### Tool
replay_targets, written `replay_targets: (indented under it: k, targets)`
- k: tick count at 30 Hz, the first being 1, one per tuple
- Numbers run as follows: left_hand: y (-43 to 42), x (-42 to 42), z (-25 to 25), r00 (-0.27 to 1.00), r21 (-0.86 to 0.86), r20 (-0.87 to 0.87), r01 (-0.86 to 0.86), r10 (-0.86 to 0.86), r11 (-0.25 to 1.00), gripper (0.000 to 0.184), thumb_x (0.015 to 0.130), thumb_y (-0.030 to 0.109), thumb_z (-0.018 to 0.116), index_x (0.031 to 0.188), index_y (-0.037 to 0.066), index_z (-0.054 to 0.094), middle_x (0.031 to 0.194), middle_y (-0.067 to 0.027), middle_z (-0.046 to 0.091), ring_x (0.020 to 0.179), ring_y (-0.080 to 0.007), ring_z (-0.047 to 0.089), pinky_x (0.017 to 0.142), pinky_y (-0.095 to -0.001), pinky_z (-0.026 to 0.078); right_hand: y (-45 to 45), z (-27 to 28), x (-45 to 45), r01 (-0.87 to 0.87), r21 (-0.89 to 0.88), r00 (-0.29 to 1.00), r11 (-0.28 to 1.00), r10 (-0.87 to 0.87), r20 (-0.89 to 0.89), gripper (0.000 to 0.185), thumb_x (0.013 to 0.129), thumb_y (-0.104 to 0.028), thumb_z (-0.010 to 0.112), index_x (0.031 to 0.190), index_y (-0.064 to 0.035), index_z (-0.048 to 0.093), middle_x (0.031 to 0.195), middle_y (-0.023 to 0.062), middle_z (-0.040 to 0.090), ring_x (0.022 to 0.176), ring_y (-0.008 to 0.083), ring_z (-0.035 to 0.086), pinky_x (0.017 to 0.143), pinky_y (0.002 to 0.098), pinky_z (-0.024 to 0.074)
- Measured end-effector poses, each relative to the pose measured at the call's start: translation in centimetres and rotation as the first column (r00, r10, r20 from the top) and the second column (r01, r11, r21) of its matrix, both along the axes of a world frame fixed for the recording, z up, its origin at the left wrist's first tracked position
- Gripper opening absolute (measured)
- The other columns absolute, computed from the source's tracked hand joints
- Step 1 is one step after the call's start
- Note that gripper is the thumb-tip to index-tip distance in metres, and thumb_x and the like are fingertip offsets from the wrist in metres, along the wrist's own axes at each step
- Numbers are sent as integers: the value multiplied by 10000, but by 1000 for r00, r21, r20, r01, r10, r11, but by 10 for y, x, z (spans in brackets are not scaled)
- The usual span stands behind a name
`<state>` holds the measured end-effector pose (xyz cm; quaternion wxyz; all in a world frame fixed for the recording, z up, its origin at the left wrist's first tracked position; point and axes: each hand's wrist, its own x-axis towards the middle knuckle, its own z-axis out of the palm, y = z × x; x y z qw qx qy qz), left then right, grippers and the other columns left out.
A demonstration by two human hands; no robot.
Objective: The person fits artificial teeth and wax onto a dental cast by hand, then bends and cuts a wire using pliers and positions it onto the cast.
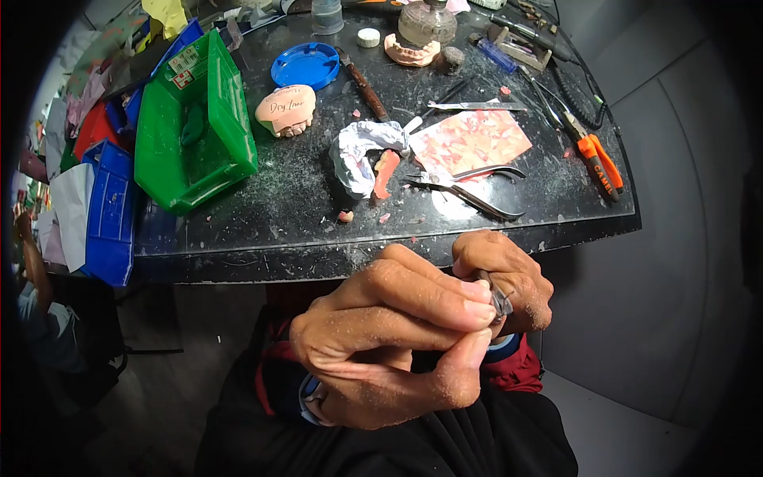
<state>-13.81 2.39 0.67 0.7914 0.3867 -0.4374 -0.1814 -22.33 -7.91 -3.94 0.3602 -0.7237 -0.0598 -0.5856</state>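
Note:
Both hands are together in front of the table edge, above the lap. My left hand (pixel 397 338) pinches a small clear piece with thin wire (pixel 501 304) between thumb and fingertips. Behind it, my right hand (pixel 509 278) is curled around the other side of the same piece; its fingertips are partly hidden. On the table beyond lie a silvery-white horseshoe-shaped mould (pixel 354 159), a pink denture piece (pixel 386 175) beside it, and slim metal pliers (pixel 469 193).
A green bin (pixel 234 119) and blue bin (pixel 110 211) stand left. Behind are a plaster model (pixel 286 110), blue lid (pixel 305 66), pink cast (pixel 412 52) and glass jar (pixel 429 22). Orange-handled pliers (pixel 596 163) lie right. Another person's arm (pixel 33 254) shows far left.

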Motion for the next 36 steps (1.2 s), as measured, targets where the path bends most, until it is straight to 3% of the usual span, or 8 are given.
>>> replay_targets:
  k: [9, 12, 16, 19, 22, 25, 28, 36]
  targets:
    - [-2, 4, 5, 999, 64, -33, 17, -15, 998, 135, 684, -18, 631, 613, 38, 531, 813, -70, 569, 737, -159, 549, 720, -279, 523, 0, -6, 0, -13, 65, 1000, 998, 15, -25, 303, 873, -196, 618, 723, 56, 539, 731, 201, 606, 581, 248, 596, 517, 321, 501]
    - [-3, 18, 8, 985, 195, -158, 104, -73, 975, 134, 738, 18, 577, 618, 17, 518, 861, -84, 540, 748, -157, 538, 734, -316, 503, -5, 14, -12, 169, -48, 950, 984, -176, -260, 302, 875, -220, 614, 731, 42, 567, 844, 205, 646, 704, 264, 624, 641, 329, 502]
    - [-3, 57, 9, 905, 355, -349, 368, -243, 859, 154, 781, 42, 553, 645, -30, 555, 919, -105, 549, 738, -158, 577, 827, -361, 516, -35, 43, -40, 524, -357, 559, 774, -628, -541, 89, 780, -67, 545, 804, 9, 585, 907, 133, 603, 861, 259, 547, 760, 352, 434]
    - [-3, 76, 14, 827, 404, -482, 503, -289, 764, 167, 802, 65, 566, 689, -56, 593, 918, -121, 573, 757, -143, 598, 859, -347, 523, -73, 42, -43, 441, -707, 245, 553, -832, -498, 112, 763, -54, 613, 870, -23, 603, 982, 109, 577, 897, 273, 546, 791, 369, 427]
    - [-4, 88, 19, 747, 402, -593, 597, -300, 694, 183, 817, 76, 564, 728, -77, 614, 911, -140, 587, 771, -157, 615, 849, -320, 531, -100, 32, -45, 430, -551, 266, 715, -684, -680, 173, 731, -29, 657, 900, -34, 625, 1019, 105, 594, 972, 281, 562, 837, 384, 437]
    - [-6, 97, 16, 724, 449, -628, 637, -286, 627, 199, 822, 79, 558, 790, -105, 628, 880, -149, 604, 766, -177, 631, 728, -250, 530, -99, 54, -29, 402, -606, 430, 686, -726, -537, 233, 706, -4, 678, 932, -49, 645, 1072, 104, 602, 1042, 294, 562, 882, 396, 440]
    - [-11, 103, 15, 705, 487, -650, 674, -285, 555, 196, 817, 77, 562, 807, -106, 632, 866, -145, 617, 762, -174, 633, 662, -224, 504, -77, 81, 2, 117, -543, 763, 832, -425, -486, 279, 635, -87, 734, 905, -48, 678, 1006, 132, 631, 981, 303, 602, 815, 384, 496]
    - [-19, 117, 16, 763, 566, -609, 610, -218, 554, 164, 817, 72, 587, 755, -73, 630, 869, -136, 632, 758, -163, 638, 645, -225, 501, -83, 78, 64, -243, -621, 856, 746, -136, -498, 201, 622, -112, 701, 798, -34, 645, 961, 111, 640, 969, 300, 610, 740, 365, 503]
